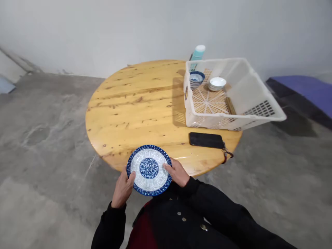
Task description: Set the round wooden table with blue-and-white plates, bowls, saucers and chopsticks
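Note:
Between my two hands is a round plate [149, 183], white with a dark blue patterned rim and a blue floral medallion in the middle. My left hand [123, 186] grips its left edge, thumb on the upper face and fingers hidden beneath. On the opposite edge my right hand [177, 172] holds it the same way, thumb pressed on the face. The plate is held in front of my body, over the near edge of the wooden table [135, 114]. Whether more plates lie under it I cannot tell.
A white plastic basket [220, 119] stands on the table's right side, overhanging its edge. Inside are blue-rimmed bowls [197, 78], white bowls [217, 83] and chopsticks [230, 105]. A black phone [206, 140] with a strap lies before it. Behind is a teal bottle [199, 53] with a white cap.

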